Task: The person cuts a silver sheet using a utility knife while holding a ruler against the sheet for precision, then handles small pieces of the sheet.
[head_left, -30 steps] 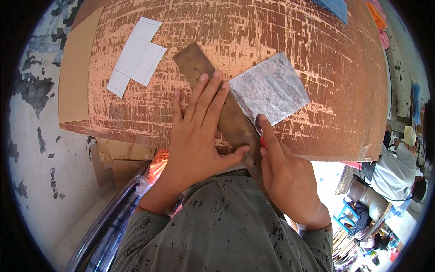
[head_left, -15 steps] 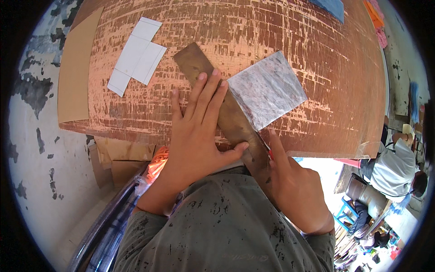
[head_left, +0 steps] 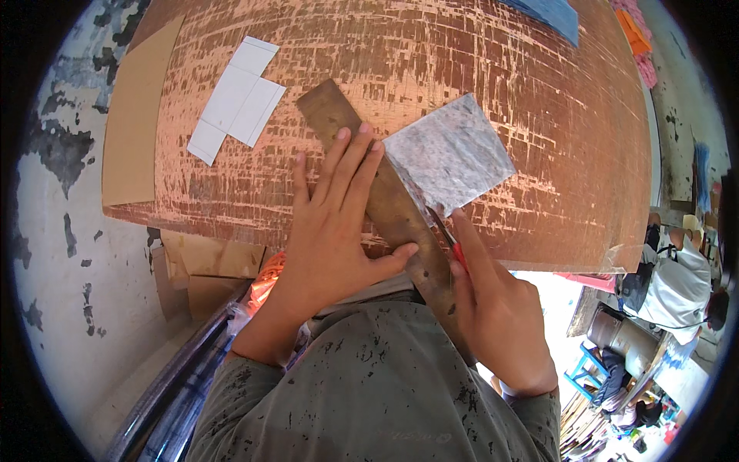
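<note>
A long, flat brown straightedge (head_left: 396, 202) lies aslant on the scratched reddish-brown board (head_left: 531, 200), its near end reaching back to my shirt. My left hand (head_left: 339, 212) presses flat on the bar with fingers spread, fingertips near its right edge. Against that edge rests a grey-and-white marble-patterned square sheet (head_left: 450, 150). In my right hand (head_left: 500, 316) is a slim knife (head_left: 459, 252) with a red handle. Its blade runs along the straightedge at the sheet's nearest corner, and my index finger is stretched along the knife.
To the left lies a white cut-out with drawn lines (head_left: 239, 100), beyond it a tan cardboard sheet (head_left: 135, 115). Blue material (head_left: 550, 17) sits at the far edge. Shiny rolls (head_left: 173, 412) stand low left. A person in a light top (head_left: 677, 289) is at the right.
My right hand has tilted, and more of the knife's blade and red handle now shows beside the sheet's corner. My left hand stays on the straightedge. The whole view has shifted slightly.
</note>
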A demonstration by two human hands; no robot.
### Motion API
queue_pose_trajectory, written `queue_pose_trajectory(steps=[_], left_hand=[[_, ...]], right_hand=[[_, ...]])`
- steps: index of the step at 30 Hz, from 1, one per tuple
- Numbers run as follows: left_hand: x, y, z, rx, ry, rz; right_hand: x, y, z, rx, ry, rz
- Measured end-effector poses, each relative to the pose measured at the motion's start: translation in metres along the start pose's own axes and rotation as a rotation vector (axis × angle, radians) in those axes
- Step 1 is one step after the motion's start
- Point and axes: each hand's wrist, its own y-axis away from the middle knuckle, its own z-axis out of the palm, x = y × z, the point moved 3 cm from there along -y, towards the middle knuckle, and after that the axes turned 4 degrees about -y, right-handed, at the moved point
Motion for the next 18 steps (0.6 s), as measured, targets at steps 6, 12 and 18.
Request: queue_pose_trajectory(steps=[6, 12, 18], left_hand=[[0.000, -0.001, -0.001, -0.003, 0.008, -0.013], [-0.002, 0.001, 0.000, 0.005, 0.019, -0.012], [0.000, -0.002, -0.002, 0.007, 0.039, -0.013]], right_hand=[[0.000, -0.019, 0.015, -0.030, -0.027, 0.074], [-0.001, -0.021, 0.019, -0.055, -0.052, 0.088], [0.000, -0.019, 0.015, -0.044, -0.030, 0.111]])
